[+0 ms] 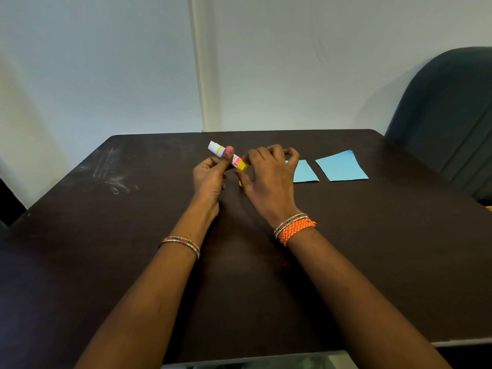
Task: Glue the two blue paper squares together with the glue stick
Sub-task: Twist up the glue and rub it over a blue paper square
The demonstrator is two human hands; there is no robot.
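The glue stick (228,155) is held tilted above the dark table (133,235), white end up and to the left, yellow base down and to the right. My left hand (210,177) grips its middle, thumb pressed on the barrel. My right hand (269,177) pinches the yellow base with thumb and forefinger. A small yellow piece (240,183) shows under my right thumb; what it is I cannot tell. Two blue paper squares lie flat to the right: the nearer one (305,172) is partly hidden behind my right hand, and the farther one (342,166) is in full view.
A dark padded chair (450,115) stands at the table's right far corner. A pale wall rises just behind the table's far edge. Whitish scuff marks (114,174) streak the table's left part.
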